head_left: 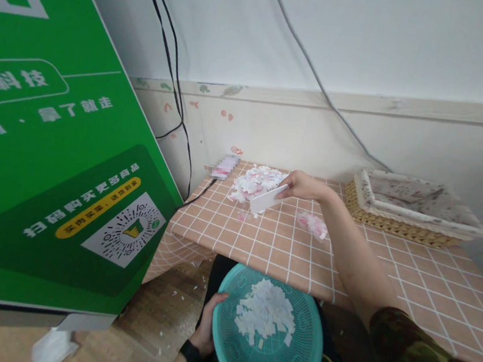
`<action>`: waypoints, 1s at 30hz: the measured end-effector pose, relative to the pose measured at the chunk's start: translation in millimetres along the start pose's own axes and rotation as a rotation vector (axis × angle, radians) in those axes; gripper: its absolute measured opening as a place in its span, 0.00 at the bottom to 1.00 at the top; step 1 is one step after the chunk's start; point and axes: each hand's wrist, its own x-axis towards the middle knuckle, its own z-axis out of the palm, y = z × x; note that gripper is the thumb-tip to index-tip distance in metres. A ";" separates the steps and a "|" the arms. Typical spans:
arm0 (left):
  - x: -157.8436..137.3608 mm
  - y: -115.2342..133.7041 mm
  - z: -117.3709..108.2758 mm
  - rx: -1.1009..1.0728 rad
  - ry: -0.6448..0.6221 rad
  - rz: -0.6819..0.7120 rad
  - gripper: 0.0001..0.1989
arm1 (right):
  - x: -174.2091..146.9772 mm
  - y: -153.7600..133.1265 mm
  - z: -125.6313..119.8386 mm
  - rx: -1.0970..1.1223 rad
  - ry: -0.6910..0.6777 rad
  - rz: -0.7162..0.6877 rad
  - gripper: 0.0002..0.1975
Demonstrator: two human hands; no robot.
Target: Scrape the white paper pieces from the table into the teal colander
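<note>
My right hand (299,186) grips a flat white card (269,199) held on edge against a heap of small white and pinkish paper scraps (256,181) on the table. Right of the card, under my forearm, lies a smaller patch of pink-white scraps (312,224). My left hand (207,325) is closed on the rim of a round teal plastic basket (222,347), which sits on my lap below the table edge. White paper pieces (268,312) are piled inside it. A dark band circles my left wrist.
A checked cloth covers the table (277,249). A lined wicker basket (397,225) stands at the right against the wall. At the left a large green sign (49,182) rises beside the table. Cables (176,69) hang down the wall. Paper bits litter the floor.
</note>
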 end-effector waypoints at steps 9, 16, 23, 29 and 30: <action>0.0 0.6 0.0 -0.004 -0.023 -0.015 0.16 | -9.9 -2.0 -12.5 -0.125 0.064 0.071 0.11; -1.8 1.4 2.1 0.006 0.007 -0.028 0.16 | -6.1 -5.5 -7.4 -0.056 0.041 0.041 0.13; -2.2 1.2 3.0 0.005 0.015 -0.004 0.17 | -16.8 -4.0 -19.1 -0.061 0.046 0.100 0.16; -2.3 1.1 2.7 -0.005 0.008 -0.012 0.17 | -18.5 3.3 -19.5 -0.063 0.061 0.120 0.16; -2.9 1.6 3.1 -0.007 0.010 -0.011 0.16 | -19.0 4.5 -18.8 -0.066 0.050 0.118 0.16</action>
